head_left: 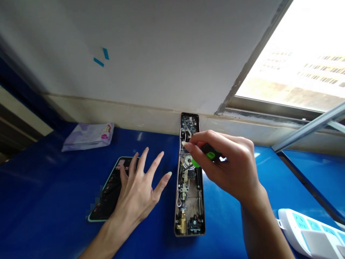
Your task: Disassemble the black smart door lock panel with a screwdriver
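Case point(192, 201), long and narrow, lying open side up on the blue table point(161, 233), far end close to the pale wall point(161, 54). Head view, and straight to the middle: right hand point(226, 163) leaning over from the side, fingers curled around a green-and-black tool point(210, 155), thumb and forefinger drawn together, probably for fine control. Can't see the working end, hidden by the hand. Placed lengthwise in front with the insides facing up, likely for easy reach: circuit board point(192, 120) at the far end, brass part point(183, 223) at the near one, white wires point(179, 202) along the edge. Over to the left hand point(140, 183): fingers spread wide, gripping nothing, hovering over or resting on the phone point(107, 205), can't tell which; perhaps just parked out of the way.

Out across the glossy tabletop: soft packet point(87, 136) at the back left, white power strip point(292, 232) at the near right. Beyond: blue tape point(106, 54) on the wall, bright window point(304, 64) to the right, metal bar point(308, 128) slanting in below.
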`<state>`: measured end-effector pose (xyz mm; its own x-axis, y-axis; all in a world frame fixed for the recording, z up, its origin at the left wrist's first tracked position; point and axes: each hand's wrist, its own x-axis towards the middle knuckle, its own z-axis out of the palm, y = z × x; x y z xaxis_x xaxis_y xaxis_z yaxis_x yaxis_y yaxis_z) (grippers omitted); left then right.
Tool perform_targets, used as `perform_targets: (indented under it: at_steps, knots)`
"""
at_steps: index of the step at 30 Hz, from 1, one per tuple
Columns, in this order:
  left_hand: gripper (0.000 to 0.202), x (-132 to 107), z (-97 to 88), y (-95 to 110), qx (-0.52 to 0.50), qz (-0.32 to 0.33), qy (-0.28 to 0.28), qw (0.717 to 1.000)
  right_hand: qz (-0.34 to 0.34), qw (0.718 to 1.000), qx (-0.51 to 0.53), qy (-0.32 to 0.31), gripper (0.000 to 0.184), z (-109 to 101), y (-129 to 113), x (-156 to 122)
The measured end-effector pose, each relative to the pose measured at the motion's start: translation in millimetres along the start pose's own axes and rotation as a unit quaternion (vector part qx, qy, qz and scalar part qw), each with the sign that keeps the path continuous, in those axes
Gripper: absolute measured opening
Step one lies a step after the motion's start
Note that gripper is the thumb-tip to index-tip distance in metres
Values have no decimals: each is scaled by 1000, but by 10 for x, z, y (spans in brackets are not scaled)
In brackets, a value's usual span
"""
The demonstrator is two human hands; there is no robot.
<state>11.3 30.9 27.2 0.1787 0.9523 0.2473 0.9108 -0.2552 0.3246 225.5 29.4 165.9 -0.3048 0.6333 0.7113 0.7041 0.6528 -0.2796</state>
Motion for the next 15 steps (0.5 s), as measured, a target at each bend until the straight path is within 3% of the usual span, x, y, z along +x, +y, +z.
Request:
perform_targets:
  at_steps: [5, 9, 15]
  knots:
    - [63, -10, 34, 42, -10, 38, -7, 999, -2, 1000, 7, -4, 17, -2, -1, 8]
    - [65, -30, 103, 53, -26, 86, 6, 996, 0, 1000, 3, -2, 28, -4, 4, 5]
    - [81, -13, 141, 76, -8, 106, 1, 994, -3, 1000, 5, 7, 29, 6, 12, 9]
